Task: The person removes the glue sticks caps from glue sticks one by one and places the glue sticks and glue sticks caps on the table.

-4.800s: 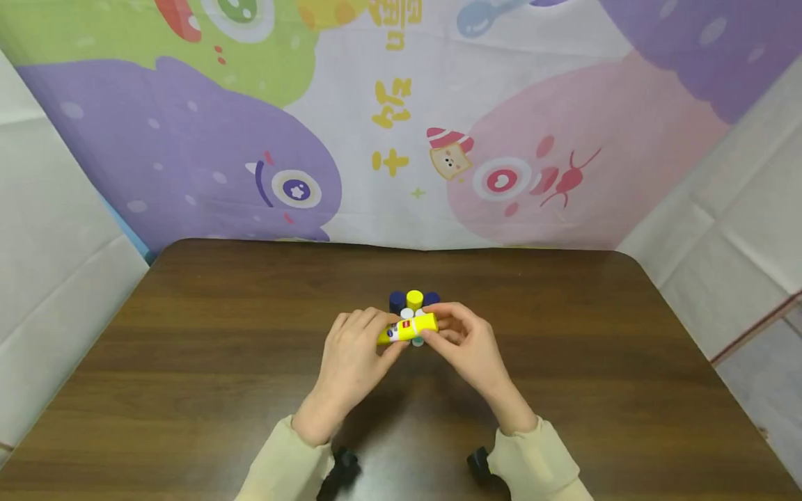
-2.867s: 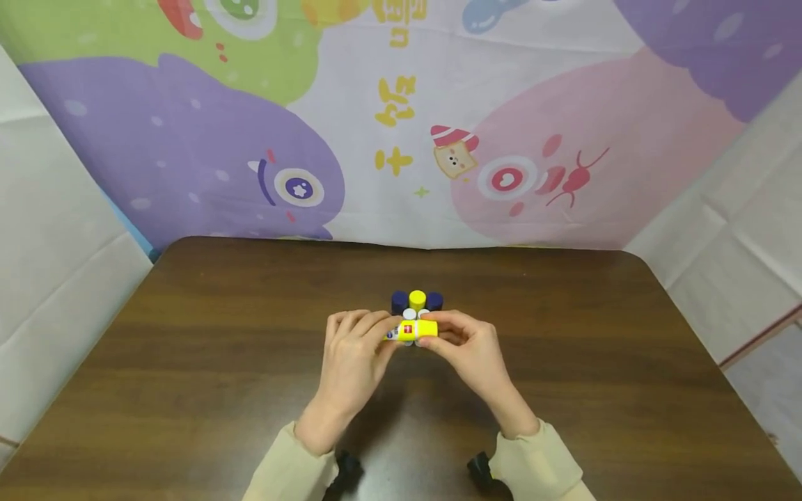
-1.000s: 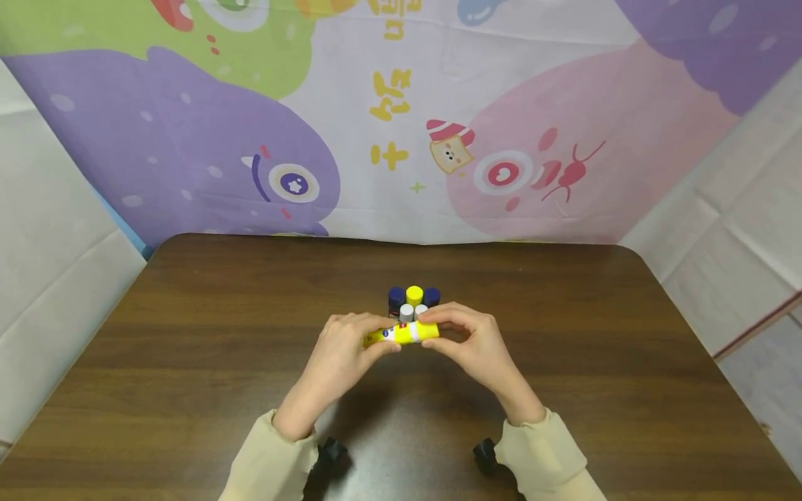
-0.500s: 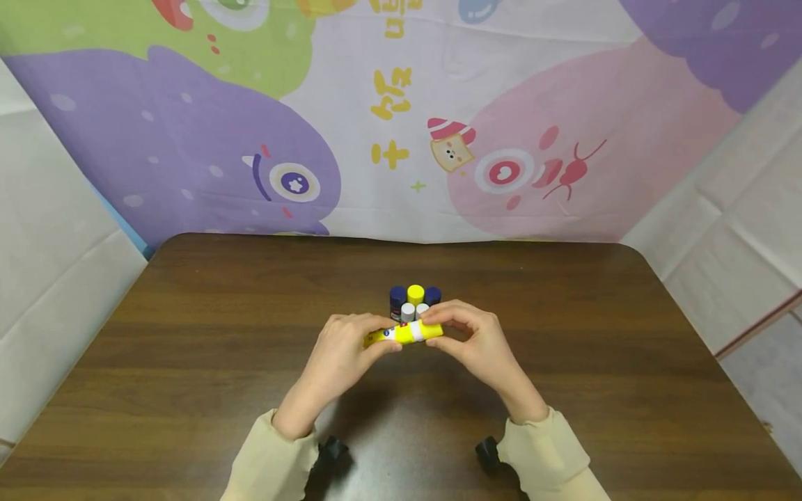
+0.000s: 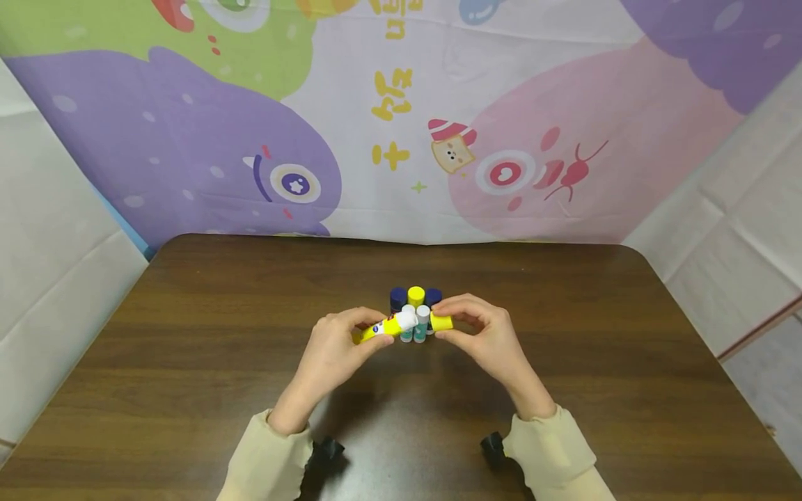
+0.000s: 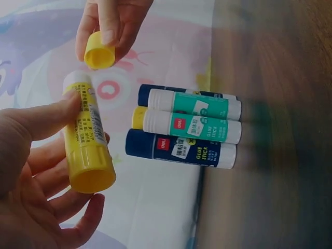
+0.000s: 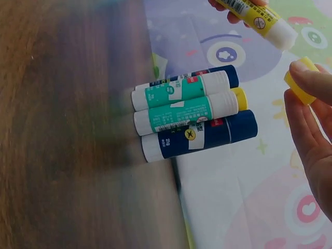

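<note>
My left hand [image 5: 336, 344] holds a yellow glue stick [image 6: 89, 140] between thumb and fingers, its white end bare and tilted up to the right. In my right hand [image 5: 481, 332] is the yellow cap [image 7: 303, 81], pinched between thumb and fingertips, apart from the stick by a small gap. The cap's hollow side shows in the left wrist view. Just beyond the hands, two green glue sticks [image 6: 192, 124] with white caps stand upright in front of two dark blue glue sticks [image 7: 202, 136] and a yellow-capped one [image 5: 416, 295], which is mostly hidden.
The brown wooden table [image 5: 250, 292] spreads around the group of glue sticks. A printed cartoon cloth [image 5: 388, 209] hangs behind the table's far edge. White sheets [image 5: 739, 195] hang at both sides.
The cap has come off the yellow glue stick. My right hand has moved slightly right with the cap, and the stick in my left hand now shows its white end.
</note>
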### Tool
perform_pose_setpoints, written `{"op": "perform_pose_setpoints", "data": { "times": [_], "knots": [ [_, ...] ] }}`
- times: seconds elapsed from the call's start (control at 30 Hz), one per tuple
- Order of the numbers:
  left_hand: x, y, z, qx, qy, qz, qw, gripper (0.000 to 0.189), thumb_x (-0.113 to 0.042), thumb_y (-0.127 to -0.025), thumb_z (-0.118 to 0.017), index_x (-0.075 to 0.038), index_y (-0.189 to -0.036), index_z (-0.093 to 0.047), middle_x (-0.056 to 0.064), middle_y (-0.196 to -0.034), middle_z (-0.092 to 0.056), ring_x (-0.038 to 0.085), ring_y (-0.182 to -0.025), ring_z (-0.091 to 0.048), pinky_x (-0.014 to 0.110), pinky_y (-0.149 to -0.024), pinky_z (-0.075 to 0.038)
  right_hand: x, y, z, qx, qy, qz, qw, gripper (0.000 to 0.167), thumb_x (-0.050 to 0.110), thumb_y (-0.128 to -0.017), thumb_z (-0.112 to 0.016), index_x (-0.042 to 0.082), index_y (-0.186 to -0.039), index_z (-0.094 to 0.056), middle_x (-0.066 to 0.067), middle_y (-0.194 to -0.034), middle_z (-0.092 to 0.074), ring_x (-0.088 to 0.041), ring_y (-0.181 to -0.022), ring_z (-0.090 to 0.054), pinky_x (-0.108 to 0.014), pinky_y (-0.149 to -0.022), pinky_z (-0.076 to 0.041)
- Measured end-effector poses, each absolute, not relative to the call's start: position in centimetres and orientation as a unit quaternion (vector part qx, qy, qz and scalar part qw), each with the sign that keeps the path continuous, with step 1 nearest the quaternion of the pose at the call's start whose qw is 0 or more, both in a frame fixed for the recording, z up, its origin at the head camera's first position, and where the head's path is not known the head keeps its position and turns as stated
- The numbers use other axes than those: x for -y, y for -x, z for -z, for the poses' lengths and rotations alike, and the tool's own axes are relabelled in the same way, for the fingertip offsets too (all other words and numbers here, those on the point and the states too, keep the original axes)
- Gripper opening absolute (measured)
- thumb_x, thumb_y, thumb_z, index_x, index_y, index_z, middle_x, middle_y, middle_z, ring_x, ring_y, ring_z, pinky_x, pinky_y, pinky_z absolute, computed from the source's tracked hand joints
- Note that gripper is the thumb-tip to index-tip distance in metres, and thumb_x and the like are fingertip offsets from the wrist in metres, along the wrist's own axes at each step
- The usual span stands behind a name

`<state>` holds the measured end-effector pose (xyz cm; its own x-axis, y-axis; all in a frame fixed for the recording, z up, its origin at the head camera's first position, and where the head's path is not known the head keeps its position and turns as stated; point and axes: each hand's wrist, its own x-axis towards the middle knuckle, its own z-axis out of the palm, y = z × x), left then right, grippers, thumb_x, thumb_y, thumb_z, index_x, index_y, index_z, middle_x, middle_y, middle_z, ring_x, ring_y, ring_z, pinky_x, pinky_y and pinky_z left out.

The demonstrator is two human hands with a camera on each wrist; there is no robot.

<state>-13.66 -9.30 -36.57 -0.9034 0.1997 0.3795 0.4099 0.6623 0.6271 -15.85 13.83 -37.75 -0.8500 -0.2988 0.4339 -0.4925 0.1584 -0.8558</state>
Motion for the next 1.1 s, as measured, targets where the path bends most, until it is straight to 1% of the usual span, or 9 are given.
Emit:
{"op": "perform_pose_setpoints", "data": {
  "times": [0.1, 0.2, 0.33, 0.43, 0.63, 0.73, 0.87, 0.97, 1.1],
  "knots": [
    [9.4, 13.8, 36.7, 0.895, 0.15, 0.397, 0.137, 0.029, -0.023, -0.069, -0.079, -0.013, -0.094, -0.069, -0.004, -0.085, -0.069, 0.007, -0.067, -0.058, 0.025, -0.062, -0.046, -13.9, 15.9, 37.5, 0.763, -0.248, -0.591, 0.08, 0.028, 0.001, -0.07, -0.074, 0.002, -0.097, -0.068, -0.008, -0.099, -0.065, -0.011, -0.093, -0.061, -0.026, -0.082, -0.05],
    [9.5, 14.0, 36.9, 0.89, 0.132, 0.413, 0.14, 0.028, -0.022, -0.07, -0.078, -0.014, -0.094, -0.068, -0.004, -0.086, -0.069, 0.01, -0.074, -0.063, 0.029, -0.066, -0.049, -13.8, 15.6, 36.7, 0.768, -0.237, -0.588, 0.089, 0.028, 0.0, -0.072, -0.073, -0.001, -0.099, -0.067, -0.011, -0.098, -0.064, -0.01, -0.089, -0.06, -0.024, -0.079, -0.05],
    [9.8, 14.3, 37.1, 0.885, 0.115, 0.425, 0.152, 0.027, -0.024, -0.07, -0.078, -0.015, -0.093, -0.067, -0.003, -0.086, -0.07, 0.013, -0.081, -0.066, 0.033, -0.07, -0.049, -13.7, 15.1, 36.0, 0.766, -0.224, -0.594, 0.103, 0.028, -0.003, -0.075, -0.069, -0.005, -0.102, -0.064, -0.016, -0.095, -0.063, -0.01, -0.08, -0.058, -0.021, -0.071, -0.05],
    [10.1, 14.5, 37.4, 0.883, 0.111, 0.425, 0.167, 0.027, -0.023, -0.07, -0.078, -0.014, -0.091, -0.065, -0.001, -0.085, -0.071, 0.015, -0.081, -0.066, 0.034, -0.069, -0.049, -14.0, 15.4, 36.1, 0.765, -0.215, -0.598, 0.107, 0.028, -0.002, -0.077, -0.067, -0.006, -0.105, -0.063, -0.016, -0.095, -0.062, -0.009, -0.076, -0.056, -0.019, -0.067, -0.049],
    [10.5, 15.2, 37.8, 0.866, 0.089, 0.453, 0.193, 0.029, -0.019, -0.069, -0.079, -0.011, -0.09, -0.061, 0.004, -0.084, -0.069, 0.018, -0.079, -0.066, 0.036, -0.07, -0.05, -14.6, 16.1, 36.1, 0.772, -0.193, -0.593, 0.126, 0.028, -0.002, -0.079, -0.064, -0.006, -0.107, -0.062, -0.02, -0.096, -0.063, -0.005, -0.076, -0.056, -0.015, -0.068, -0.049],
    [10.7, 15.6, 38.2, 0.859, 0.075, 0.468, 0.195, 0.03, -0.018, -0.069, -0.078, -0.01, -0.09, -0.059, 0.006, -0.085, -0.069, 0.02, -0.08, -0.066, 0.037, -0.072, -0.051, -14.8, 16.4, 36.1, 0.781, -0.176, -0.586, 0.125, 0.028, -0.003, -0.082, -0.062, -0.006, -0.109, -0.06, -0.022, -0.097, -0.063, -0.005, -0.078, -0.057, -0.014, -0.069, -0.048],
    [11.2, 16.2, 38.8, 0.86, 0.06, 0.47, 0.189, 0.03, -0.018, -0.07, -0.078, -0.01, -0.091, -0.057, 0.008, -0.086, -0.069, 0.02, -0.08, -0.066, 0.039, -0.075, -0.05, -15.3, 17.4, 37.1, 0.801, -0.154, -0.565, 0.12, 0.028, 0.001, -0.084, -0.06, -0.004, -0.112, -0.06, -0.021, -0.1, -0.063, -0.008, -0.082, -0.057, -0.011, -0.071, -0.047],
    [11.6, 16.7, 39.0, 0.862, 0.048, 0.47, 0.182, 0.03, -0.017, -0.07, -0.077, -0.009, -0.091, -0.058, 0.01, -0.087, -0.069, 0.022, -0.081, -0.067, 0.041, -0.077, -0.049, -15.7, 18.4, 38.2, 0.822, -0.145, -0.538, 0.117, 0.029, 0.006, -0.086, -0.059, 0.001, -0.114, -0.06, -0.017, -0.1, -0.064, -0.013, -0.083, -0.058, -0.013, -0.071, -0.047],
    [12.1, 17.3, 39.1, 0.863, 0.033, 0.474, 0.172, 0.03, -0.016, -0.071, -0.076, -0.007, -0.093, -0.058, 0.012, -0.089, -0.069, 0.026, -0.084, -0.067, 0.043, -0.081, -0.048, -16.0, 19.6, 39.1, 0.853, -0.136, -0.491, 0.118, 0.029, 0.01, -0.086, -0.06, 0.005, -0.115, -0.06, -0.014, -0.097, -0.065, -0.02, -0.084, -0.06, -0.026, -0.072, -0.05]
  ]
}}
